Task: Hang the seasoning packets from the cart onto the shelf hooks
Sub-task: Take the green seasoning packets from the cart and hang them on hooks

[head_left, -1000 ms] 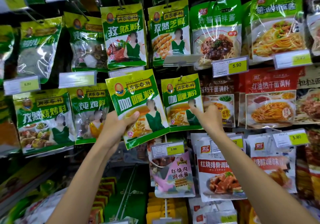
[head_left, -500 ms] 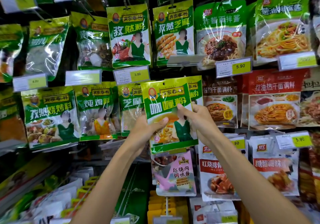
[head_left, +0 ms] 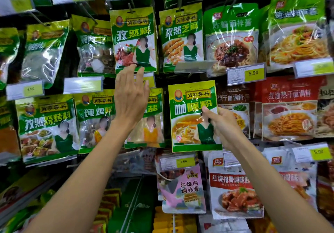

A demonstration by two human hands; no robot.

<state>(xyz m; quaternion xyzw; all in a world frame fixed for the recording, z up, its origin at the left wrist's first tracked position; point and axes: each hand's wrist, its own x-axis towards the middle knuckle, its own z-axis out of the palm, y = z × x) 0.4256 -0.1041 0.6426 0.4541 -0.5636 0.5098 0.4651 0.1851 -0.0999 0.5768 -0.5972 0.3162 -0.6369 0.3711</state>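
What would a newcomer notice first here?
The green and yellow packet, dead centre, pinched at its right edge by the right hand. Left of it the left hand is raised open, fingers spread upward. All around hang other packets with yellow price tags.

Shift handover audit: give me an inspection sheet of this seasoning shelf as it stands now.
Surface: rack of shelf hooks, rows of hanging packets.
Job's things: curry powder packet upright in the middle row; whether it sits on a hook cannot be told.
Clutter: price tags in front of the rows.
Grippers: left hand open, fingers straight, at the cumin packet lower edge; right hand pinches the curry powder packet's right edge.
Cables: nothing seen.
Surroundings: yellow packs on the shelf below.
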